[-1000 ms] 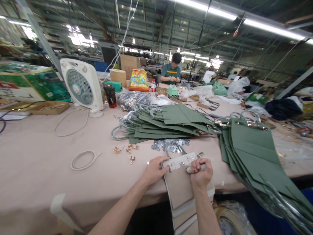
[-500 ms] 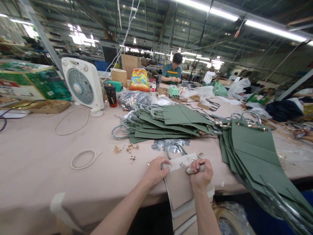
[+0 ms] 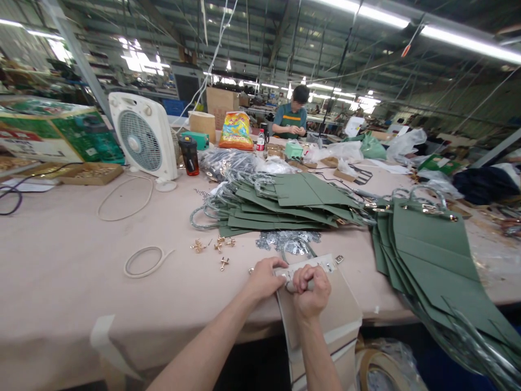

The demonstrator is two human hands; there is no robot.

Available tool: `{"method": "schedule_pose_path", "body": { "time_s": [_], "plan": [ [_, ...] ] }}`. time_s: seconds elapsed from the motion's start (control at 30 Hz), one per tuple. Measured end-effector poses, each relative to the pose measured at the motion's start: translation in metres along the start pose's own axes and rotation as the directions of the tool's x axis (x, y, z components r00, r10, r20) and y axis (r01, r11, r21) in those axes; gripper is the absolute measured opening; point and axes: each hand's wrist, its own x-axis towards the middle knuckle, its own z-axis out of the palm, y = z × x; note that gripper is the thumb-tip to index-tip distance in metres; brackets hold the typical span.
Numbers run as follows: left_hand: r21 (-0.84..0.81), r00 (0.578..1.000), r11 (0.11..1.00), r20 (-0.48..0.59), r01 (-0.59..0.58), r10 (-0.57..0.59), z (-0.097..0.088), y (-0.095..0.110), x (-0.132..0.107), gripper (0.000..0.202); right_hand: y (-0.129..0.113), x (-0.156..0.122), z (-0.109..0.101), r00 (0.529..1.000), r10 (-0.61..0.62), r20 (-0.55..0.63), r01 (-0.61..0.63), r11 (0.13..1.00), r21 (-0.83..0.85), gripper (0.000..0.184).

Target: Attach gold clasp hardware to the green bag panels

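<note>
A beige bag panel (image 3: 342, 296) hangs over the table's front edge, with a pale strip of small metal fittings along its top. A green loop handle (image 3: 287, 251) sticks out behind it. My left hand (image 3: 264, 278) pinches the panel's upper left corner, thumb on top. Closed into a fist, my right hand (image 3: 312, 290) grips a pale, rounded tool, mostly hidden by the fingers, over the strip near my left thumb. A metal buckle (image 3: 338, 259) lies at the strip's right end. Flat metal plates (image 3: 287, 241) are heaped just behind.
Green bag panels (image 3: 301, 195) are stacked behind, and more green panels (image 3: 431, 244) droop over the edge at right. Gold-coloured fittings (image 3: 223, 263) and a tape roll (image 3: 144, 262) lie left. A fan (image 3: 142, 133) stands farther back. Across the table a person (image 3: 291, 117) works.
My right hand has moved left along the strip with the pale tool, closer to my left hand. The left hand keeps its place at the panel's corner. The view has shifted slightly.
</note>
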Motion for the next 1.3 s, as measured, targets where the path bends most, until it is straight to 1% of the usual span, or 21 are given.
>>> {"method": "schedule_pose_path", "body": {
  "time_s": [0.13, 0.23, 0.3, 0.4, 0.43, 0.5, 0.57, 0.6, 0.7, 0.77, 0.83, 0.93, 1.0, 1.1, 1.17, 1.23, 1.3],
  "plan": [
    [-0.009, 1.0, 1.0, 0.012, 0.012, -0.012, 0.0, -0.002, 0.004, 0.043, 0.005, 0.0, 0.001, 0.999, -0.049, -0.014, 0.049, 0.998, -0.031, 0.034],
    [-0.03, 0.999, 0.999, 0.046, 0.015, -0.014, -0.003, -0.003, 0.005, 0.042, 0.014, 0.0, 0.0, 0.998, -0.053, 0.021, 0.055, 0.994, -0.09, 0.033],
    [-0.053, 0.996, 0.999, 0.092, -0.001, 0.006, -0.008, -0.002, 0.004, 0.04, 0.02, 0.002, 0.001, 0.998, -0.035, 0.059, 0.045, 0.983, -0.175, 0.035],
    [-0.075, 0.985, 0.995, 0.154, -0.065, 0.076, -0.013, 0.003, -0.002, 0.038, 0.027, 0.006, 0.002, 0.995, 0.01, 0.099, 0.022, 0.949, -0.316, 0.041],
    [-0.071, 0.982, 0.993, 0.152, -0.099, 0.109, -0.013, 0.004, -0.004, 0.037, 0.028, 0.007, 0.003, 0.995, 0.021, 0.098, 0.014, 0.938, -0.346, 0.042],
    [-0.047, 0.98, 0.985, 0.109, -0.164, 0.168, -0.012, 0.006, -0.009, 0.037, 0.026, 0.011, 0.004, 0.996, 0.037, 0.086, -0.002, 0.926, -0.377, 0.043],
    [-0.014, 0.977, 0.979, 0.06, -0.205, 0.205, -0.01, 0.006, -0.012, 0.037, 0.022, 0.015, 0.005, 0.994, 0.08, 0.078, -0.047, 0.931, -0.362, 0.042],
    [-0.002, 0.976, 0.977, 0.052, -0.212, 0.212, -0.009, 0.005, -0.013, 0.038, 0.02, 0.017, 0.005, 0.993, 0.104, 0.064, -0.077, 0.941, -0.329, 0.041],
    [0.008, 0.975, 0.978, 0.074, -0.21, 0.209, -0.008, 0.002, -0.014, 0.046, 0.015, 0.025, 0.008, 0.991, 0.133, -0.023, -0.134, 0.974, -0.181, 0.037],
    [0.019, 0.977, 0.98, 0.09, -0.197, 0.195, -0.009, 0.002, -0.013, 0.05, 0.015, 0.032, 0.012, 0.99, 0.132, -0.049, -0.137, 0.981, -0.139, 0.036],
    [0.05, 0.98, 0.982, 0.094, -0.182, 0.176, -0.011, 0.003, -0.013, 0.049, 0.016, 0.037, 0.017, 0.984, 0.178, -0.006, -0.177, 0.969, -0.172, 0.036],
    [0.102, 0.984, 0.982, 0.087, -0.161, 0.152, -0.012, 0.003, -0.014, 0.044, 0.018, 0.043, 0.023, 0.959, 0.274, 0.079, -0.246, 0.935, -0.256, 0.037],
    [0.117, 0.986, 0.981, 0.084, -0.152, 0.143, -0.012, 0.002, -0.015, 0.043, 0.019, 0.044, 0.024, 0.946, 0.302, 0.12, -0.257, 0.921, -0.292, 0.038],
    [0.115, 0.988, 0.983, 0.072, -0.146, 0.138, -0.01, 0.0, -0.015, 0.039, 0.021, 0.038, 0.019, 0.935, 0.304, 0.183, -0.22, 0.902, -0.371, 0.04],
    [0.098, 0.984, 0.981, 0.066, -0.169, 0.163, -0.01, 0.0, -0.015, 0.032, 0.022, 0.032, 0.015, 0.936, 0.279, 0.216, -0.169, 0.892, -0.418, 0.04],
    [0.08, 0.978, 0.977, 0.075, -0.198, 0.192, -0.012, 0.0, -0.015, 0.029, 0.021, 0.027, 0.011, 0.946, 0.236, 0.224, -0.126, 0.9, -0.417, 0.041],
    [0.085, 0.974, 0.974, 0.105, -0.21, 0.201, -0.014, 0.001, -0.014, 0.033, 0.015, 0.025, 0.01, 0.955, 0.215, 0.204, -0.129, 0.921, -0.367, 0.041]
  ]
}}
